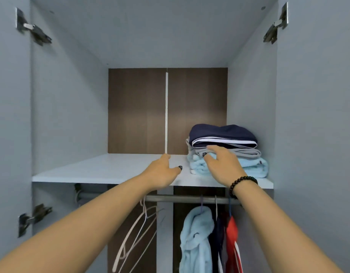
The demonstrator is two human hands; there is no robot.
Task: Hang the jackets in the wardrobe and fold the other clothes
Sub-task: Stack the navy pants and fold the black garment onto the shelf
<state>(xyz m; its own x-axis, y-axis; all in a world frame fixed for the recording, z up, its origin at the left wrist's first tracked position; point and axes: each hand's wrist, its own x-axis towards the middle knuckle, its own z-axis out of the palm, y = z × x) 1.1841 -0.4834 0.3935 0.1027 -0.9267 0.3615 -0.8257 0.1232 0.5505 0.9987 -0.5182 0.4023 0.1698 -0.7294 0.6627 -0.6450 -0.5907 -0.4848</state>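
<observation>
Your left hand (162,172) lies flat on the shelf (95,170), fingers relaxed. Your right hand (221,164) touches the front of the folded stack (227,150): navy on top, grey in the middle, light blue at the bottom. On the rail (182,199) below: empty hangers (134,233), blue robe (195,239), navy jacket (216,237), red jacket (232,237).

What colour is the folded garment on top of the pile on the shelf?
Dark navy with white stripes along its edge, seen in the head view.

rail (189,198) partly behind arms; hung jackets (197,241) cut off at btm edge
</observation>
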